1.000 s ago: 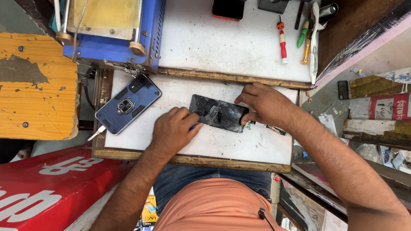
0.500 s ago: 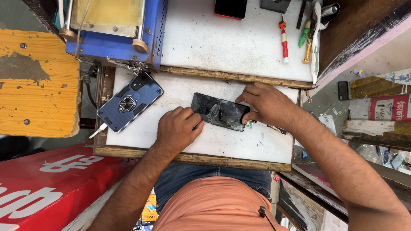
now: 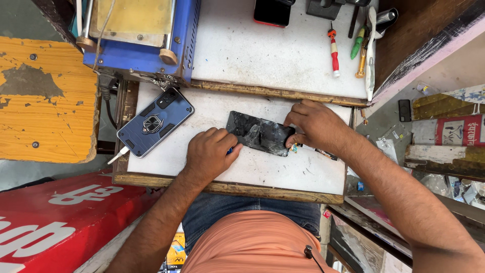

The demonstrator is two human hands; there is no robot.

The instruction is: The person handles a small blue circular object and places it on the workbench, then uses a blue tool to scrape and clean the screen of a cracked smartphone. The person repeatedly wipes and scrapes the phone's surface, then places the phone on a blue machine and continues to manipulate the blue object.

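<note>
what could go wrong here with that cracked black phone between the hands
The black phone looks cracked across its surface, and both the left hand and right hand press on its ends bare, so a cut from broken glass seems possible. Pressure there might spread the cracks. The blue-cased phone lies near the white board's left edge on a cable; a snag might pull it off.

red sign (image 3: 65,222) lower left, cracked dark phone screen (image 3: 260,134) centre
</note>
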